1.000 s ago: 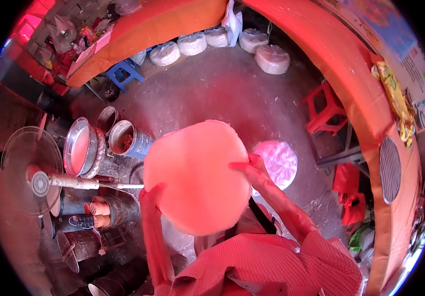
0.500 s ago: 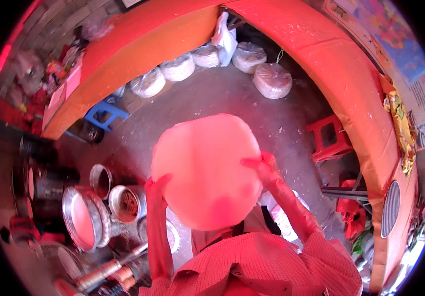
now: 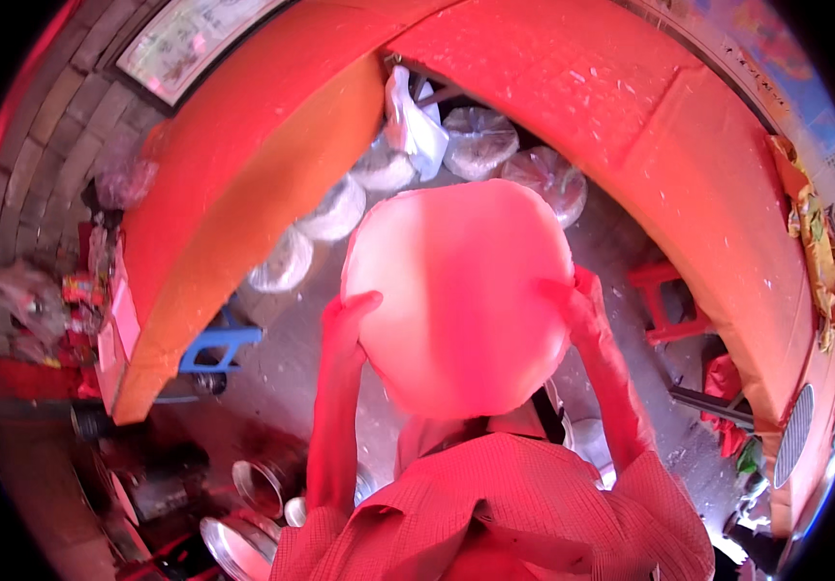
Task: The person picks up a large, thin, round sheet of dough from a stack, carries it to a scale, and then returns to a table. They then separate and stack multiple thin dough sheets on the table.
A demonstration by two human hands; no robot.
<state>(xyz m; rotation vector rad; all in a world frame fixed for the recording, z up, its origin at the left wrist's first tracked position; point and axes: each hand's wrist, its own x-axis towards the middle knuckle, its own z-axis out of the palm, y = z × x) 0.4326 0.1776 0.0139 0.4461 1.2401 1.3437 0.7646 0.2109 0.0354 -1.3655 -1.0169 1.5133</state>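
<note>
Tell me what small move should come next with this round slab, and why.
Probably ease the slab forward toward the orange-covered table: the left hand and right hand both hold it, at opposite edges, and the table's surface lies ahead of it.

A loose red shirt [image 3: 505,474] with a fine check has an open collar [image 3: 543,549] and short, wide sleeves [image 3: 664,513], the forearms [image 3: 335,426], left hand [image 3: 346,318] and right hand [image 3: 582,305] being bare.
</note>
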